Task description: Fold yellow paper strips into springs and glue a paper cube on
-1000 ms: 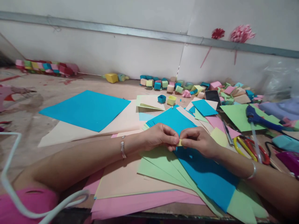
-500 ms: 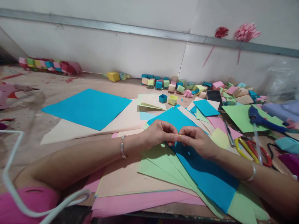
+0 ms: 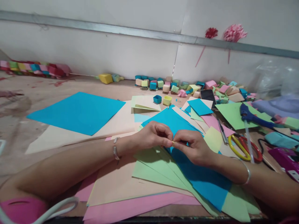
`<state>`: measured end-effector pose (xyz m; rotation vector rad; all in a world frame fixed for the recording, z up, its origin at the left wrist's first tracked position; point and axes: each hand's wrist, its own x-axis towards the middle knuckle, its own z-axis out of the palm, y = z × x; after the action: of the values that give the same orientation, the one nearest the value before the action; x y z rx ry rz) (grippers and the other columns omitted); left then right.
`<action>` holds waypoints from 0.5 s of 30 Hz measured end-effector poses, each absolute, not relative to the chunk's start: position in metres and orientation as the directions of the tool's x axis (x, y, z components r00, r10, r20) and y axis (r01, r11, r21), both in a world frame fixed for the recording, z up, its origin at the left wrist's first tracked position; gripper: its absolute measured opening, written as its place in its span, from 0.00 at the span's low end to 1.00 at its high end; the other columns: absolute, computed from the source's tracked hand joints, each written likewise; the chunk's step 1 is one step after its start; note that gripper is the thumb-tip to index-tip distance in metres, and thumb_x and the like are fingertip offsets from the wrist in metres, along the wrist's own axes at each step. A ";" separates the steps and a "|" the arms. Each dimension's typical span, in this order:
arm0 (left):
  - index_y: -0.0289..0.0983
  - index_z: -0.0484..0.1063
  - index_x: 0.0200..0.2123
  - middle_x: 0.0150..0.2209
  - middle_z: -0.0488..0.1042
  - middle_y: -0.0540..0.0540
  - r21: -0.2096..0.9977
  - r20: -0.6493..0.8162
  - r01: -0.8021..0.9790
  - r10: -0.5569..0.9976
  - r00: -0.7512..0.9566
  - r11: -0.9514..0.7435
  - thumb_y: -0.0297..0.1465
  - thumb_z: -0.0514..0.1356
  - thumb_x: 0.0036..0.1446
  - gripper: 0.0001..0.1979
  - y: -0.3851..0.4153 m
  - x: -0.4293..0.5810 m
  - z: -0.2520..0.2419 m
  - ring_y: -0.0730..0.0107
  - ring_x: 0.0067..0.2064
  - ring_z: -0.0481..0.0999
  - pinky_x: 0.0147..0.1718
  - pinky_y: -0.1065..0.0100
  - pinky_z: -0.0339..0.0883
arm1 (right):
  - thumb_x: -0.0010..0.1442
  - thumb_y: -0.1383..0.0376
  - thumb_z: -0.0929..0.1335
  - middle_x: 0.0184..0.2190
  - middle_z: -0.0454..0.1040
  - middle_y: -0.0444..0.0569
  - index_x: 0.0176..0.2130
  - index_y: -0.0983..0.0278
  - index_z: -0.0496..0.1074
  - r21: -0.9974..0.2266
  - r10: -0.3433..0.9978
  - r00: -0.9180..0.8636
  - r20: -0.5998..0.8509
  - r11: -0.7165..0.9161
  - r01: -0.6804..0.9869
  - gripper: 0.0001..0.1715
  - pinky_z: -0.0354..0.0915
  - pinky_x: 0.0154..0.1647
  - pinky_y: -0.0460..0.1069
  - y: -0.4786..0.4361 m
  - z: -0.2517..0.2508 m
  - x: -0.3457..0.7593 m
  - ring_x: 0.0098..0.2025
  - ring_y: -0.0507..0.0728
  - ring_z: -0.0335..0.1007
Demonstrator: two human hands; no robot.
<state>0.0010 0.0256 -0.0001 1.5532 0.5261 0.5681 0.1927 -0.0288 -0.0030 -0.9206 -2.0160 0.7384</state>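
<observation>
My left hand (image 3: 156, 136) and my right hand (image 3: 193, 146) meet fingertip to fingertip in the middle of the view. Between their pinched thumbs and forefingers shows a tiny sliver of yellow paper (image 3: 173, 142); most of it is hidden by the fingers. Both hands are closed on it, just above a long blue paper sheet (image 3: 205, 177). Under that lie fanned light green sheets (image 3: 158, 177) and a peach sheet (image 3: 116, 186). Beyond the hands stand a small open blue paper box (image 3: 157, 99) and a yellow paper box (image 3: 167, 100).
A blue glue gun (image 3: 253, 117), scissors (image 3: 238, 149) with yellow and red handles and a pen (image 3: 222, 131) lie at the right. Several small paper boxes (image 3: 153, 85) line the wall beside a dark phone (image 3: 207, 95). A big blue sheet (image 3: 78, 113) covers the left.
The camera view has shifted a little to the right. My fingers still pinch the yellow sliver, and my right hand has turned slightly, its knuckles higher.
</observation>
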 end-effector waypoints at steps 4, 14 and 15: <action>0.32 0.75 0.24 0.22 0.71 0.49 0.990 -0.039 -0.048 0.586 0.809 0.131 0.38 0.71 0.44 0.15 0.025 0.000 -0.003 0.78 0.22 0.67 0.22 0.73 0.62 | 0.60 0.60 0.68 0.20 0.67 0.43 0.25 0.65 0.70 -0.900 0.886 -0.423 0.191 0.330 0.285 0.15 0.55 0.23 0.46 -0.033 0.001 0.192 0.23 0.50 0.58; 0.35 0.70 0.29 0.25 0.69 0.51 0.997 0.071 -0.045 0.903 0.423 -0.057 0.37 0.68 0.49 0.13 0.027 0.008 -0.001 0.78 0.26 0.67 0.25 0.74 0.62 | 0.65 0.60 0.63 0.22 0.68 0.43 0.27 0.64 0.67 -0.668 0.849 -0.325 0.416 0.528 0.525 0.17 0.57 0.27 0.46 -0.014 -0.023 0.191 0.25 0.50 0.61; 0.35 0.70 0.30 0.26 0.68 0.52 0.996 0.092 -0.039 0.927 0.363 -0.084 0.37 0.67 0.49 0.12 0.028 0.008 0.000 0.78 0.26 0.66 0.24 0.75 0.62 | 0.65 0.61 0.63 0.22 0.68 0.44 0.26 0.64 0.67 -0.539 0.766 -0.422 0.485 0.642 0.545 0.17 0.57 0.28 0.46 -0.015 -0.024 0.191 0.25 0.51 0.61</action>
<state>0.0081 0.0281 -0.0001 1.4109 0.8695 1.0017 0.1911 -0.0154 -0.0245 -1.0165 -2.1336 0.3889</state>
